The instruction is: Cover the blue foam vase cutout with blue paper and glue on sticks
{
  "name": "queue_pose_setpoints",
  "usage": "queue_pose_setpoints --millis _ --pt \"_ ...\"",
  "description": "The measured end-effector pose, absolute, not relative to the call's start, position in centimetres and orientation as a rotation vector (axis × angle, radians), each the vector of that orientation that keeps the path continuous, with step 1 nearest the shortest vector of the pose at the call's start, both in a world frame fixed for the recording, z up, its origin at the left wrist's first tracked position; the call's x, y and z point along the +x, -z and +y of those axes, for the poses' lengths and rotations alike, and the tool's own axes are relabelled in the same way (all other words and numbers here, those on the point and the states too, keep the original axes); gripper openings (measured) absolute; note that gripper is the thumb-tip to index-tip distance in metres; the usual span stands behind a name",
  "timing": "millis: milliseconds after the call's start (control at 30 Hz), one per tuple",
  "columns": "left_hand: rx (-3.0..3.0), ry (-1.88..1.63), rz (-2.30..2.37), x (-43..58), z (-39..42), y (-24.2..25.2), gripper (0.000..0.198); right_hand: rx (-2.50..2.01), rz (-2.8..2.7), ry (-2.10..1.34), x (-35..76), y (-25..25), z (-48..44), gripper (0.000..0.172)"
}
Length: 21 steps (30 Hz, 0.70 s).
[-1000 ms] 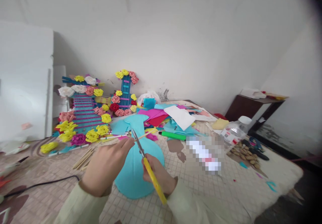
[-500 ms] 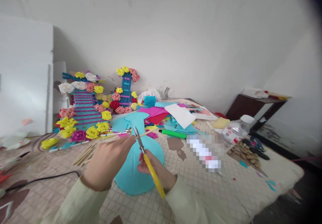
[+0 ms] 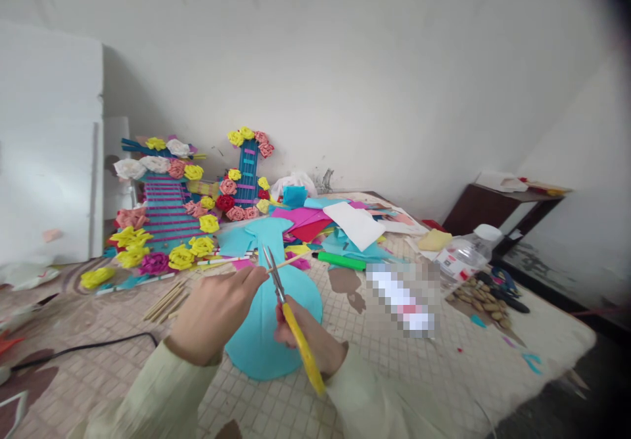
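So the left hand is pinching a thin wooden stick between thumb and fingers, and the right hand is wrapped round the yellow handles of some scissors. The blades are a bit parted and cross the stick just past the left fingertips, can't tell from here if they're biting into it. All of that is up over a rounded blue cutout lying on the table. More loose sticks lie just beside the left wrist, and there's a green marker near a messy pile of coloured paper, kinda chaotic tbh
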<state>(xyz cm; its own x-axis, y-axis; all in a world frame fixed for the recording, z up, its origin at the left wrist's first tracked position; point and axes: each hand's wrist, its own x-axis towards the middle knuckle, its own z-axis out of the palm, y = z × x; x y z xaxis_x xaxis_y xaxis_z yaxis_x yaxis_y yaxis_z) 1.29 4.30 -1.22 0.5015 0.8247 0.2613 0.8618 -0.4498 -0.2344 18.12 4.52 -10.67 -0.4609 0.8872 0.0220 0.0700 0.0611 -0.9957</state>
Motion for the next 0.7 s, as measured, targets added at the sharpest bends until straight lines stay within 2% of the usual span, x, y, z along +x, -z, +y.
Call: queue_pose_setpoints --millis 233,467,567,700 --pt "-2.408 0.097 -1.438 1.1 4.6 1.5 0.024 -1.033 -1.483 -1.617 17.8 9.6 3.9 0.025" --pt "-2.39 0.092 -1.441 1.0 4.8 1.7 0.026 -1.056 -1.455 -1.601 17.7 9.1 3.8 0.027" --pt "-2.323 0.232 -1.388 1.1 4.8 2.0 0.021 -1.046 -1.558 -1.465 17.9 8.9 4.0 0.023" --pt "-2.281 0.583 -1.241 1.4 4.4 2.1 0.029 -0.994 -1.578 -1.295 17.8 9.3 4.2 0.025"
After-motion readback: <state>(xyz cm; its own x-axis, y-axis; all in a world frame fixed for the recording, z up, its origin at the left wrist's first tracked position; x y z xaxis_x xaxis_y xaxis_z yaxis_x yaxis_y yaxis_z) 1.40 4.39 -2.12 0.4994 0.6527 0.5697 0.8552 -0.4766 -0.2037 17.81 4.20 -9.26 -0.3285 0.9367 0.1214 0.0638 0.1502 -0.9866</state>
